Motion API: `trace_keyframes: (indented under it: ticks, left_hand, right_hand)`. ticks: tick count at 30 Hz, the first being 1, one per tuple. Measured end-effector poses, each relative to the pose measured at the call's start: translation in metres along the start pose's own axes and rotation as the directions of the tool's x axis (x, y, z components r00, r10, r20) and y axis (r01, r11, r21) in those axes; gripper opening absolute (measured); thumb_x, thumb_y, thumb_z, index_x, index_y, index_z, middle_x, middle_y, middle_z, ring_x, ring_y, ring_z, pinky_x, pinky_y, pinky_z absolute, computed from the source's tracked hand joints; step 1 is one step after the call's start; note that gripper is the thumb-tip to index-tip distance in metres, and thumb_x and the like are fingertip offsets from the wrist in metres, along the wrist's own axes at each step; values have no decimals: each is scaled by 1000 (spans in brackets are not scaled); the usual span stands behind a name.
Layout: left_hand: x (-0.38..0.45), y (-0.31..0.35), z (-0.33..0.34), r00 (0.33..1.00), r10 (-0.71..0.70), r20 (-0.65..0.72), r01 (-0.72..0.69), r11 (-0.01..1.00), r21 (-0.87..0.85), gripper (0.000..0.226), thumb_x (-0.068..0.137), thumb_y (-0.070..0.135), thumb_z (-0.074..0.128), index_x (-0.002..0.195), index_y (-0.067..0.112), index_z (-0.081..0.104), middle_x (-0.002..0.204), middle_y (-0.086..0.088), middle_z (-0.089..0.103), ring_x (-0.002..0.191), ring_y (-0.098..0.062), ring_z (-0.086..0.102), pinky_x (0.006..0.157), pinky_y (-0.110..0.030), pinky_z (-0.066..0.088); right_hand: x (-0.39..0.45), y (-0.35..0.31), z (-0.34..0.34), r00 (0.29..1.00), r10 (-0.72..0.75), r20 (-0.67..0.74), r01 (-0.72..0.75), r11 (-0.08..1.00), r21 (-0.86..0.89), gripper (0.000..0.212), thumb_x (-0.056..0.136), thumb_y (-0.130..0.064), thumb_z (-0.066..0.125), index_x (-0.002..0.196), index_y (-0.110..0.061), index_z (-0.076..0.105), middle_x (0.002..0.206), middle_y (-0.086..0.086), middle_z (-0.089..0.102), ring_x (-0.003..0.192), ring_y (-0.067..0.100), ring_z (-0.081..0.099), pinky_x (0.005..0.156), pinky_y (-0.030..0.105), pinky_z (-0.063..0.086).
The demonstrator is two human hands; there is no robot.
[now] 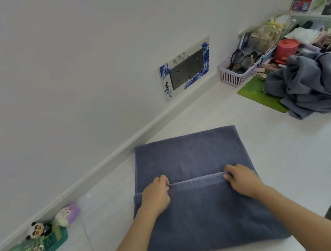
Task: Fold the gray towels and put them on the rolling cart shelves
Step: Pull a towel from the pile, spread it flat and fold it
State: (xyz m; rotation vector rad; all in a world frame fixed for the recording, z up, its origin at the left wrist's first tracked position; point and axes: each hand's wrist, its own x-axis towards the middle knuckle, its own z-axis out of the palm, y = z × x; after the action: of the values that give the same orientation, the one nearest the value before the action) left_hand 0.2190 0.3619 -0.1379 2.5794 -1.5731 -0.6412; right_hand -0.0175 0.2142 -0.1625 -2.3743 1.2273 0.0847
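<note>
The left hand (155,196) and right hand (241,179) each pinch the folded edge of one gray towel (186,156) lying near, half folded, while a messy towel pile (309,85) waits far right, no cart in sight.

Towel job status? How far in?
Early. Done: nothing visibly shelved; no cart in view. In hand: left hand and right hand pinch the folded edge of one gray towel on the counter. Left: finishing it, plus the crumpled towel pile.
</note>
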Motion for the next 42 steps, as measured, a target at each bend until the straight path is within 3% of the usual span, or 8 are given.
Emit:
trace_keyframes:
  ticks: [7,11,16,23,27,31,38,42]
  left_hand:
    - [7,8,20,996,8,-85,10,978,209,20,102,20,28,115,17,43,117,-5,54,105,-24,52,91,-36,33]
    - [-1,14,40,935,104,-338,-28,974,223,27,84,21,65,109,12,61,107,-11,60,100,-28,58,99,-47,43]
    - [-40,17,83,943,292,-162,-273,953,128,57,91,42,38,143,19,38,149,-5,39,139,-19,27,111,-42,14]
    - [-46,-25,82,989,28,-148,-13,994,104,60,97,51,12,148,22,23,154,-4,28,143,-20,16,113,-43,2]
    - [-54,-18,74,988,67,-142,-63,998,28,77,82,63,-6,150,27,0,156,4,-14,144,-12,-15,115,-37,-17]
    - [-91,-22,72,958,179,-226,-216,965,-150,60,84,69,30,118,28,60,131,9,44,124,-11,37,110,-30,21]
    - [-125,-45,83,968,206,-141,-241,918,-316,72,63,83,49,117,38,64,131,29,39,126,7,29,107,-11,12]
    - [-119,-38,85,964,169,-203,-230,915,-332,36,73,34,78,108,27,72,123,21,48,120,-3,40,110,-28,29]
  right_hand:
    - [-1,-9,6,995,10,-95,-41,943,-330,10,97,-24,41,98,-20,50,105,2,63,100,24,53,89,33,36]
    - [-12,-14,29,917,-40,-397,-83,954,-288,28,65,-11,78,91,-12,68,89,12,64,85,34,56,89,47,37]
    - [-54,-27,68,944,-263,-198,211,945,-250,54,99,-48,15,136,-27,48,143,4,46,135,23,33,115,38,10]
    - [-66,9,62,987,20,-159,-51,979,-197,60,96,-57,12,146,-29,31,152,1,28,142,23,20,115,39,2]
    - [-66,7,58,982,10,-189,-46,982,-185,55,96,-52,20,140,-26,42,147,3,39,135,28,36,112,40,8]
    - [-95,6,46,945,-239,-225,218,969,-113,58,97,-56,18,105,-27,68,105,-7,66,95,19,61,81,34,49]
    - [-134,30,53,931,-345,-120,344,938,-29,51,88,-68,32,103,-38,70,121,-11,63,109,14,60,89,34,45]
    - [-136,27,58,946,-298,-130,303,953,18,40,76,-59,52,100,-35,73,122,-6,64,111,22,61,91,38,42]
